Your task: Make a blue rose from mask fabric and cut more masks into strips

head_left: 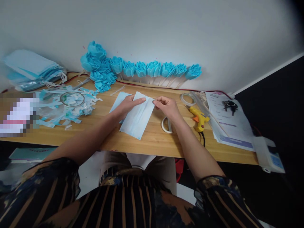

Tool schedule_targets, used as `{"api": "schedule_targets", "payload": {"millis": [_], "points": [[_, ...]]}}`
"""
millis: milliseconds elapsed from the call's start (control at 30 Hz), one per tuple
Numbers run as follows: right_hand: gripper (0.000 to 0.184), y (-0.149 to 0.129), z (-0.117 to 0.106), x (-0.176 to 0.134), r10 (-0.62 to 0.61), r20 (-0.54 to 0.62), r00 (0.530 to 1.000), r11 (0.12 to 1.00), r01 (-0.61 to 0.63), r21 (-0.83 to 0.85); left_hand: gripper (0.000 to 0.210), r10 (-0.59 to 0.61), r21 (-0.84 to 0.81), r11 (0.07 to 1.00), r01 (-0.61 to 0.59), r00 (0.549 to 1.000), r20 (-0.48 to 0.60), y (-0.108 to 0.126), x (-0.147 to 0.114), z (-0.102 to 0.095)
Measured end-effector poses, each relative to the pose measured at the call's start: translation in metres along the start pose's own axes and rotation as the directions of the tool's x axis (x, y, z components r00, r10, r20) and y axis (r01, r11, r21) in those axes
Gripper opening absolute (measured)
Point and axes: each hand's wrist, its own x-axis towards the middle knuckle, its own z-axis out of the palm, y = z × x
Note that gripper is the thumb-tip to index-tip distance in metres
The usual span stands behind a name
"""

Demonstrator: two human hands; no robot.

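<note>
A pale blue pleated face mask, its ear loops not visible, is tilted between my hands above the wooden table. My left hand grips its upper left part, thumb lying across the front. At the upper right corner, the thumb and fingers of my right hand pinch the edge. Another light blue sheet lies under my left hand, partly covered. Close to my right wrist is a white tape roll. A yellow glue gun rests farther right, its black cord running off the front edge.
Blue fabric flowers on sticks lean along the wall. At left are stacked masks and a heap of cut scraps with a ring on it. A second tape roll, papers and keys occupy the right.
</note>
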Motion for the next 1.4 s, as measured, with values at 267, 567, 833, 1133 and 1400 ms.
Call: {"api": "schedule_targets", "payload": {"millis": [267,567,833,1133,1400], "points": [[0.029,0.0012,0.0096,-0.0069,-0.096,0.017,0.995,0.992,0.097,-0.077,0.073,0.071,0.111,0.99,-0.082,0.992,0.104,0.0028,-0.0043,0.0083],[0.051,-0.0005,0.0038,-0.006,-0.082,0.104,0.991,0.997,0.083,-0.004,0.039,0.007,0.083,0.997,-0.01,1.0,0.029,0.0077,-0.0093,0.0106],[0.048,-0.0026,0.0022,-0.0048,-0.08,0.096,0.992,0.996,0.082,-0.018,0.035,0.017,0.083,0.996,-0.019,0.999,0.029,0.0073,-0.0088,0.0096],[0.025,-0.0008,0.0021,-0.0047,-0.117,0.099,0.988,0.984,0.129,-0.121,0.038,0.048,0.12,0.992,-0.049,0.999,0.014,0.008,-0.0089,0.01],[0.014,-0.0012,0.0071,-0.0099,-0.291,0.014,0.957,0.855,0.266,-0.446,0.039,0.013,0.159,0.987,-0.022,0.998,0.055,0.0045,-0.0072,0.009]]}}
